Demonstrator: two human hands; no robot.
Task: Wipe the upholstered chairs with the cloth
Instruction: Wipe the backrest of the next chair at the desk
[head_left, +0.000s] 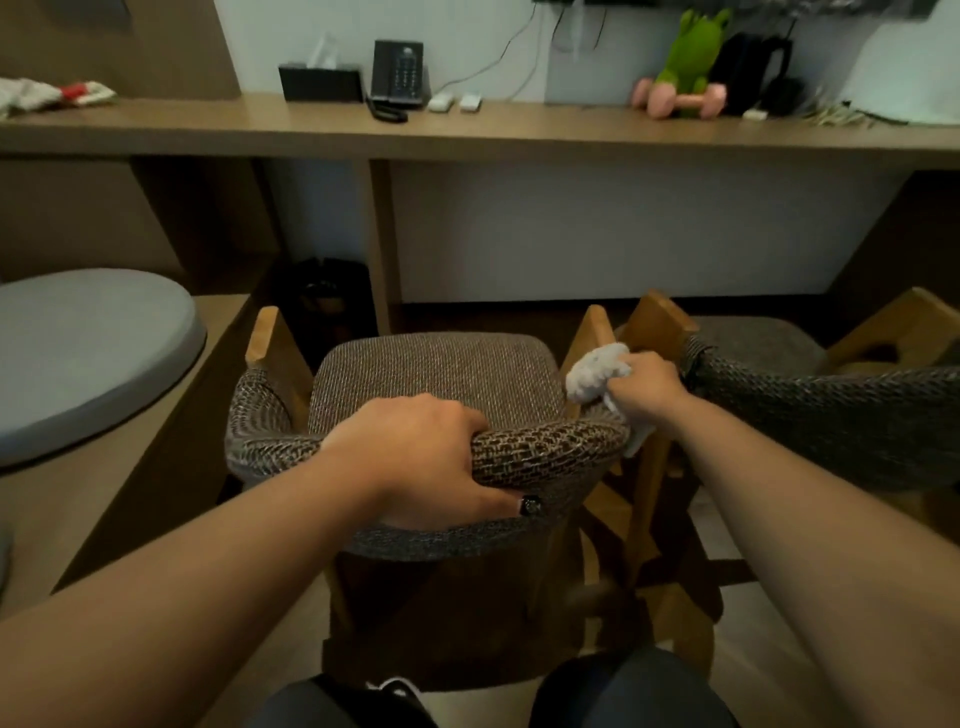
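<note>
Dark-trousered knees (623, 691) sit lowest in view. Left hand (421, 457) grips the curved top of the brown woven-fabric chair backrest (545, 457), fingers wrapped over it, thumb behind. Right hand (641, 384) clutches a crumpled white fluffy cloth (592, 371) at the backrest's right end, beside a wooden armrest post (592, 332). Second tweed-upholstered chair (831, 410) stands just right. Long brown wooden desk (519, 135) carries a black keypad phone (397, 73); no writing readable.

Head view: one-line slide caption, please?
Left hand grips the chair back while right hand holds the cloth at its corner.
</note>
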